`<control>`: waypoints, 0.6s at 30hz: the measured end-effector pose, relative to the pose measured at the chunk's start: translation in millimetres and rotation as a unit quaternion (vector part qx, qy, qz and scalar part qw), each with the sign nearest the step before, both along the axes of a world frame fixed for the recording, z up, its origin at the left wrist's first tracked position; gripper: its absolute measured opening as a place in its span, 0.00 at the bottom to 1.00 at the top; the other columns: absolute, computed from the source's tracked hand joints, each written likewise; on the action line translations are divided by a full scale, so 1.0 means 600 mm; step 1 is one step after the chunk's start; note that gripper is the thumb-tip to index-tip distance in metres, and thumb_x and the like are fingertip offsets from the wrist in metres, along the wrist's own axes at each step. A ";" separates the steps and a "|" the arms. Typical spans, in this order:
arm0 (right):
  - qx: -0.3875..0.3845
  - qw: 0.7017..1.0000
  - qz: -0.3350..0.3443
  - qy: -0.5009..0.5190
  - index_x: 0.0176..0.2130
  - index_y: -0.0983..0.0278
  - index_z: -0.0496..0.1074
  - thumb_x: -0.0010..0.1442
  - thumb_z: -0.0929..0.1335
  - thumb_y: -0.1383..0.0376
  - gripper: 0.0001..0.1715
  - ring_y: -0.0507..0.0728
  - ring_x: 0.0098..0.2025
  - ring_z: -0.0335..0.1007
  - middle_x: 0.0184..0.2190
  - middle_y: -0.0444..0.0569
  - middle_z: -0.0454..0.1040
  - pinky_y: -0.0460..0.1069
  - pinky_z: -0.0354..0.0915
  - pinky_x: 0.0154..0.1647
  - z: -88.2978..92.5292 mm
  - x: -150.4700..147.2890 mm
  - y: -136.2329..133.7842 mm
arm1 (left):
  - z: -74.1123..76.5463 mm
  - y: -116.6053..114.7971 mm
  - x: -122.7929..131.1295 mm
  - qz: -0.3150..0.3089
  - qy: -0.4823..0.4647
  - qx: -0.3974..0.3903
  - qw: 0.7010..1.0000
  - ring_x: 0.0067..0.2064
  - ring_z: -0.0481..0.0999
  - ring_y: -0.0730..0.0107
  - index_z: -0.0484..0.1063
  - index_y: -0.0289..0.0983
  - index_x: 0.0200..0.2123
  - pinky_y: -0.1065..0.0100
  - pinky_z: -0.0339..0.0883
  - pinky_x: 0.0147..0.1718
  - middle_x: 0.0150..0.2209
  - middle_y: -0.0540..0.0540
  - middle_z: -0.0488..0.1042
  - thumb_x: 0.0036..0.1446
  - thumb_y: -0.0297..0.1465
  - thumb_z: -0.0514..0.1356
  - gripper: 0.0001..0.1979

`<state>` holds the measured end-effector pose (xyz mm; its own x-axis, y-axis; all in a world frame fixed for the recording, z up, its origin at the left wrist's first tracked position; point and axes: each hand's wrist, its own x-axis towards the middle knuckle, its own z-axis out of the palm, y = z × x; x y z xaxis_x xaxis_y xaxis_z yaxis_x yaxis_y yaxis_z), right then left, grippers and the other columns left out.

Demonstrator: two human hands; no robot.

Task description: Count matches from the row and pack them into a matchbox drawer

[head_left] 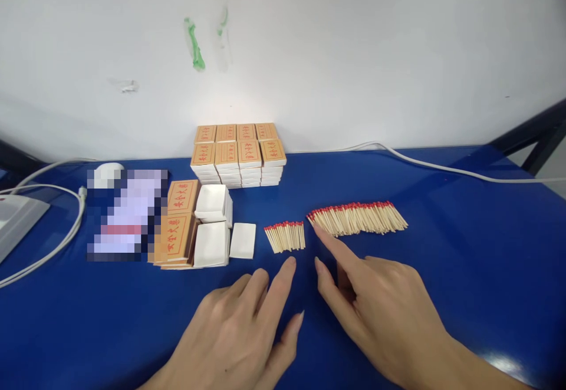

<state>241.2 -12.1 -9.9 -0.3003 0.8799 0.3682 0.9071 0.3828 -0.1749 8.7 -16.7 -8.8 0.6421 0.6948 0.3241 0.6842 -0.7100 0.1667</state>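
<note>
A small bunch of red-tipped matches (pixel 285 236) lies on the blue table (pixel 464 272). A longer row of matches (pixel 358 218) lies to its right. My left hand (pixel 239 331) rests flat near the front edge, fingers stretched out, its fingertips just short of the small bunch. My right hand (pixel 380 313) is open too, and its index finger reaches the left end of the long row. Neither hand holds anything.
Stacked orange matchboxes (pixel 239 154) stand against the white wall. Closer lie flat orange sleeves (pixel 177 225) and white inner trays (pixel 212 225). A blurred card (pixel 126 213), white cables (pixel 53 237) and a grey device (pixel 15 219) sit at the left. Another cable (pixel 442 169) runs along the back right.
</note>
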 end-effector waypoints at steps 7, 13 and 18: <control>-0.046 0.999 0.021 0.015 0.66 0.75 0.73 0.79 0.60 0.60 0.29 0.54 0.16 0.71 0.18 0.40 0.75 0.52 0.58 0.21 0.003 -0.001 -0.003 | 0.003 0.003 0.003 -0.004 0.003 -0.005 1.000 0.30 0.82 0.62 0.65 0.30 0.68 0.60 0.74 0.22 0.36 0.46 0.77 0.75 0.33 0.56 0.24; -0.049 0.999 0.011 0.019 0.66 0.74 0.74 0.79 0.61 0.60 0.28 0.55 0.16 0.71 0.19 0.39 0.75 0.52 0.58 0.21 0.006 -0.001 -0.004 | 0.001 0.005 0.002 -0.007 0.004 -0.010 1.000 0.30 0.82 0.62 0.66 0.30 0.68 0.59 0.74 0.21 0.36 0.47 0.77 0.74 0.33 0.57 0.23; -0.016 1.000 -0.018 0.016 0.60 0.67 0.80 0.79 0.61 0.58 0.25 0.54 0.15 0.70 0.17 0.38 0.74 0.52 0.57 0.22 0.002 -0.001 0.002 | 0.002 0.004 0.003 -0.007 -0.001 -0.001 1.000 0.29 0.81 0.62 0.67 0.30 0.66 0.60 0.72 0.21 0.35 0.47 0.76 0.74 0.32 0.56 0.22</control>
